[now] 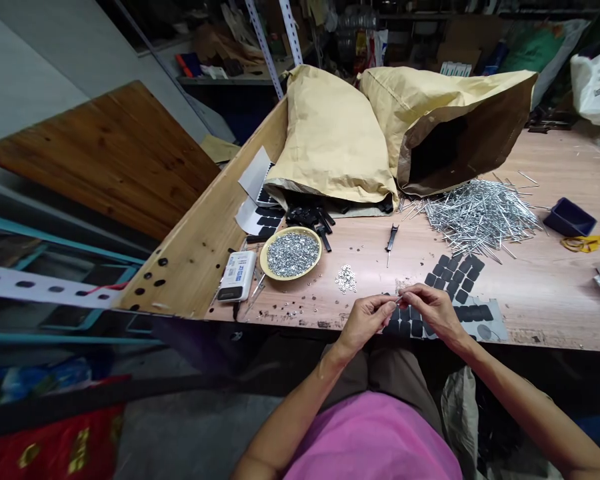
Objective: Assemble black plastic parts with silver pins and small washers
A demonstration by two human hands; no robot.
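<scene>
My left hand [364,320] and my right hand [434,310] meet at the table's front edge, fingertips pinched close together. Between them shows a sliver of something small and thin, too small to name. Beneath and beside the hands lie rows of black rounded pads [409,325] on a grey backing sheet [499,321], partly covered by my fingers. More black pads [453,275] are spread just beyond my right hand. Farther out lies a black plastic part with a thin metal pin [391,240]. A small heap of metal nuts or washers [346,279] is left of it.
A yellow bowl [266,265] full of small metal pieces stands at the left beside a white power bank [240,275]. A large pile of metal pins [483,217] lies right, near a dark blue tray [570,219]. Two paper sacks [337,133] lie behind; a wooden side board [205,240] borders the left.
</scene>
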